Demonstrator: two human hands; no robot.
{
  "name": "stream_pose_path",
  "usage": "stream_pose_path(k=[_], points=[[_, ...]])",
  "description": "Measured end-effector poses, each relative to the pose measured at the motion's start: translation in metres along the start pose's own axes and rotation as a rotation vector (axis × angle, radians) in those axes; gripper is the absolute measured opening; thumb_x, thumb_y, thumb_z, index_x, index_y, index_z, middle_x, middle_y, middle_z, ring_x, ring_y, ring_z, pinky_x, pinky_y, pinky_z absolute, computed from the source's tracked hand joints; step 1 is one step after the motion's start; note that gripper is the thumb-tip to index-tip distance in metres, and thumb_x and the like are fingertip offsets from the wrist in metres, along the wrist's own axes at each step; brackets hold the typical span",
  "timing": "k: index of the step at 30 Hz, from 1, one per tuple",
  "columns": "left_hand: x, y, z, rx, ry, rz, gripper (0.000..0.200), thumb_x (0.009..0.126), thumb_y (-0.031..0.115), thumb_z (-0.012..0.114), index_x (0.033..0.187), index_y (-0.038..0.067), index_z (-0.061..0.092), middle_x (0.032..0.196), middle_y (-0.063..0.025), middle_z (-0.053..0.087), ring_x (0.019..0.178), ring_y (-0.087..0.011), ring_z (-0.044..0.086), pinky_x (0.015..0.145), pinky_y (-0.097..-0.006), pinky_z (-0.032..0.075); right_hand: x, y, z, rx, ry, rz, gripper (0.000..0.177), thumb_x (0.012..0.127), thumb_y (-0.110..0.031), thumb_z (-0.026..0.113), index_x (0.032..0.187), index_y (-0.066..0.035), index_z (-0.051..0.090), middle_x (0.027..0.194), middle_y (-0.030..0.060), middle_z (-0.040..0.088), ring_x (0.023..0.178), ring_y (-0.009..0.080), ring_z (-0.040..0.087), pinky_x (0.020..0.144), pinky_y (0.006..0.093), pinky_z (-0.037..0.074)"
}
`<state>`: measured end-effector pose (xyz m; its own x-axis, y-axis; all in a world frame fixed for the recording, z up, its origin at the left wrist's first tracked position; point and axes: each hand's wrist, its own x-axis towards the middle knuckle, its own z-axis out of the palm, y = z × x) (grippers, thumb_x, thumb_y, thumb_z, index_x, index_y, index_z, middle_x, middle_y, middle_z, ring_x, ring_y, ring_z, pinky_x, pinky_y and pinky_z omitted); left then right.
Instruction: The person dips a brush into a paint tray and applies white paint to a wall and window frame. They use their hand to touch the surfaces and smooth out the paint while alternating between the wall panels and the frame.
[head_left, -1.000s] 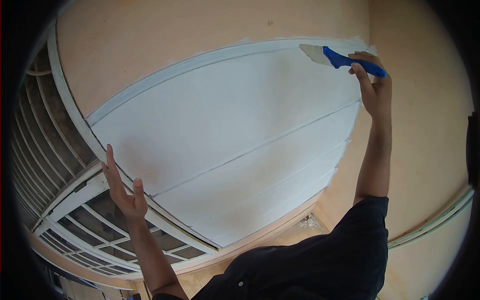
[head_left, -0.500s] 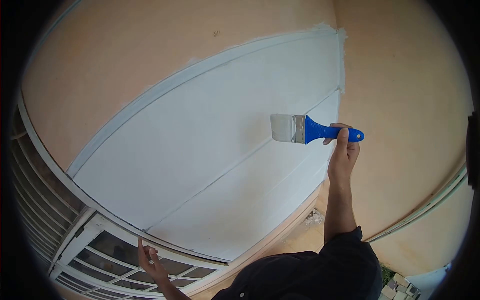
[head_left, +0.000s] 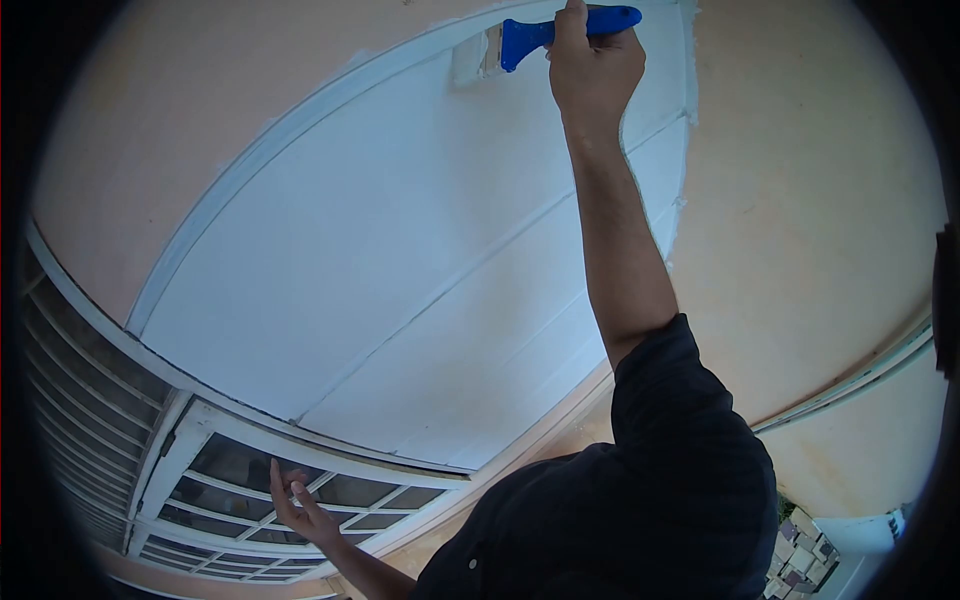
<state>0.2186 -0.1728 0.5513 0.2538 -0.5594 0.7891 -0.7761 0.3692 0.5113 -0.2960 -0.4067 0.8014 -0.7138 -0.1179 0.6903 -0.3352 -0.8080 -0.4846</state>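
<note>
My right hand (head_left: 598,70) is wrapped round the blue handle of a wide paintbrush (head_left: 525,42), raised high near the top of the view. The brush's pale bristles lie at the upper part of a white panel (head_left: 380,240), close below its raised border trim (head_left: 250,150); whether they press on it is hard to tell. Low on the left, my left hand (head_left: 305,515) is held up with fingers apart and nothing in it, in front of a white-framed glass pane.
A white-framed window (head_left: 215,440) with glass panes runs below the panel. Dark slats (head_left: 85,400) are at the left. Peach walls (head_left: 800,200) surround the panel, and a ledge (head_left: 545,425) runs along its lower right edge. Stone pieces (head_left: 800,555) show at bottom right.
My right hand has moved up and left with the paintbrush, bringing the bristles from mid-panel to near the top border. My left hand has shifted slightly lower in view.
</note>
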Motion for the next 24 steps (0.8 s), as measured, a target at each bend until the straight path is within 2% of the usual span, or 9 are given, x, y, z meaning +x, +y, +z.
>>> stream_pose_path(k=[3, 5, 7, 9, 12, 14, 17, 21, 24], points=[[-0.002, -0.001, -0.002, 0.037, 0.015, 0.031, 0.046, 0.108, 0.026, 0.053, 0.144, -0.002, 0.058, 0.091, -0.0083, 0.065, 0.086, -0.0165, 0.058, 0.08, -0.0349, 0.047, -0.027, -0.024, 0.029, 0.188, -0.039, -0.104, 0.024, 0.1, -0.017, 0.067, 0.083, 0.0, 0.066, 0.07, 0.0051, 0.066, 0.062, 0.0115, 0.058, 0.055, 0.0282, 0.046], [0.001, 0.001, 0.0, 0.025, 0.029, 0.003, 0.048, 0.107, 0.029, 0.055, 0.14, -0.004, 0.06, 0.09, -0.0088, 0.062, 0.083, -0.0183, 0.055, 0.08, -0.0351, 0.046, -0.039, -0.044, 0.03, 0.166, -0.198, -0.134, 0.025, 0.1, -0.017, 0.066, 0.081, 0.0, 0.064, 0.07, 0.0054, 0.067, 0.065, 0.0112, 0.06, 0.059, 0.0277, 0.047], [0.004, 0.001, 0.0, 0.028, 0.027, 0.016, 0.048, 0.107, 0.029, 0.055, 0.14, -0.004, 0.06, 0.091, -0.0093, 0.062, 0.084, -0.0189, 0.056, 0.08, -0.0354, 0.046, -0.03, -0.057, 0.029, 0.221, -0.162, -0.14, 0.025, 0.1, -0.017, 0.066, 0.081, -0.001, 0.064, 0.07, 0.0058, 0.067, 0.068, 0.0113, 0.06, 0.062, 0.0286, 0.048], [0.001, 0.002, 0.001, 0.032, 0.042, 0.008, 0.048, 0.107, 0.03, 0.055, 0.14, -0.004, 0.06, 0.091, -0.0097, 0.063, 0.085, -0.0195, 0.057, 0.081, -0.0357, 0.047, -0.006, -0.053, 0.017, 0.192, -0.021, -0.276, 0.024, 0.099, -0.017, 0.067, 0.081, -0.001, 0.064, 0.07, 0.0066, 0.067, 0.068, 0.0116, 0.06, 0.063, 0.0302, 0.048], [-0.002, -0.001, -0.004, 0.039, 0.044, 0.017, 0.047, 0.106, 0.03, 0.056, 0.14, -0.003, 0.061, 0.096, -0.0112, 0.065, 0.09, -0.0213, 0.061, 0.084, -0.037, 0.049, 0.026, -0.031, 0.006, 0.134, -0.019, -0.267, 0.024, 0.098, -0.016, 0.068, 0.081, 0.0, 0.064, 0.068, 0.0074, 0.066, 0.065, 0.0127, 0.06, 0.06, 0.0318, 0.048], [-0.004, -0.003, -0.004, 0.034, 0.049, 0.01, 0.047, 0.106, 0.03, 0.056, 0.14, -0.002, 0.061, 0.097, -0.0112, 0.065, 0.091, -0.0213, 0.061, 0.084, -0.0371, 0.049, 0.028, -0.028, 0.007, -0.071, 0.027, -0.259, 0.025, 0.098, -0.016, 0.067, 0.08, 0.001, 0.062, 0.066, 0.0089, 0.064, 0.063, 0.0116, 0.059, 0.058, 0.0332, 0.048], [-0.003, -0.001, 0.0, 0.035, 0.047, 0.009, 0.047, 0.107, 0.03, 0.055, 0.14, -0.003, 0.061, 0.097, -0.0108, 0.065, 0.091, -0.021, 0.061, 0.084, -0.0368, 0.048, 0.011, -0.026, 0.022, -0.064, -0.022, -0.266, 0.026, 0.097, -0.016, 0.066, 0.08, 0.001, 0.06, 0.062, 0.0094, 0.062, 0.058, 0.0107, 0.056, 0.054, 0.034, 0.047], [0.0, -0.007, 0.007, -0.01, 0.037, 0.048, 0.048, 0.107, 0.03, 0.054, 0.14, -0.004, 0.06, 0.096, -0.0105, 0.065, 0.09, -0.0198, 0.06, 0.078, -0.0361, 0.047, -0.021, -0.056, 0.048, -0.005, -0.229, -0.216, 0.026, 0.096, -0.017, 0.067, 0.079, 0.001, 0.059, 0.058, 0.0083, 0.06, 0.052, 0.0121, 0.056, 0.049, 0.0344, 0.046], [0.005, -0.002, 0.009, 0.009, 0.048, 0.065, 0.048, 0.108, 0.032, 0.053, 0.139, -0.004, 0.061, 0.096, -0.0103, 0.065, 0.089, -0.0195, 0.06, 0.077, -0.0356, 0.046, -0.025, -0.086, 0.048, 0.105, -0.381, -0.027, 0.027, 0.096, -0.018, 0.067, 0.078, 0.001, 0.059, 0.058, 0.0086, 0.059, 0.052, 0.0128, 0.057, 0.05, 0.0348, 0.047]])
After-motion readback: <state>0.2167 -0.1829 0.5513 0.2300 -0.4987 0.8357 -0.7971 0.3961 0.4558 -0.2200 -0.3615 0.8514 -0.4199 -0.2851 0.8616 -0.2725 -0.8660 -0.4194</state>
